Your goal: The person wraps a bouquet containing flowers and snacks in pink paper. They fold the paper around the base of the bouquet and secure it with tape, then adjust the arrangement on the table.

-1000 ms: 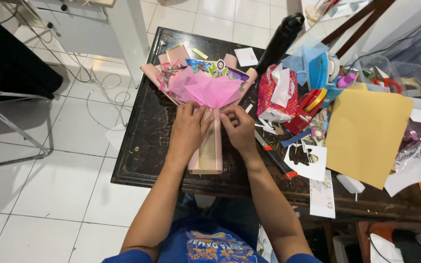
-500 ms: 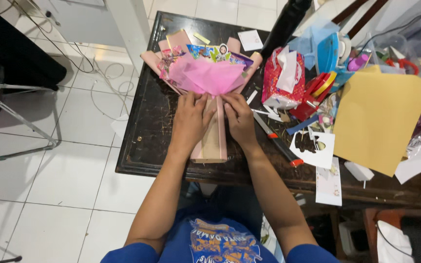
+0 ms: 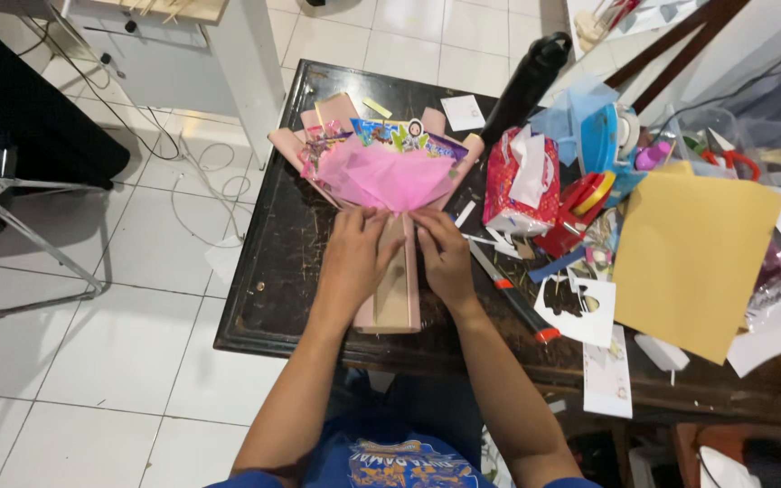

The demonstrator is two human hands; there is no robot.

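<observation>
both hands, left hand (image 3: 354,258) and right hand (image 3: 445,258), press the pink bouquet (image 3: 381,181) wrap on the dark table (image 3: 273,271); yellow paper (image 3: 689,258) lies right.

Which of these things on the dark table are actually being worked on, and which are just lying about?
In hand:
- left hand and right hand, both pressing on the pink paper bouquet wrap
- bright pink tissue inside it

Lying about:
- yellow card sheet
- black bottle
- red patterned packet
- red-tipped pen
- small white note
</observation>
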